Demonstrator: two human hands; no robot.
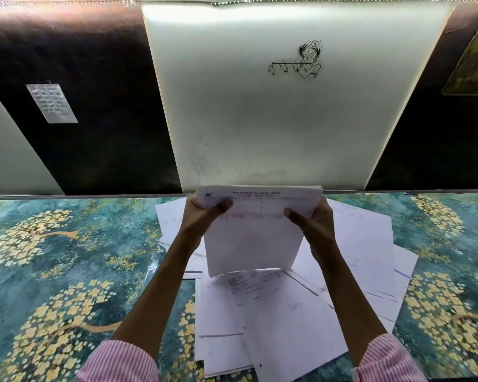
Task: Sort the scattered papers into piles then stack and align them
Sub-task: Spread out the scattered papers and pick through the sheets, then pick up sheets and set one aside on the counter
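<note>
Gripping a stack of papers [255,230] upright at frame centre, left hand [204,213] and right hand [312,219] fingers closed on its side edges, above scattered papers [287,312] on the floral worktop [53,257].

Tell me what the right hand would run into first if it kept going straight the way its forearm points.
The right hand, gripping the held stack of papers, points up and away toward the white panel behind the table. That panel looks like the first thing it would meet, though depth is hard to judge in this wide-angle view.
</note>
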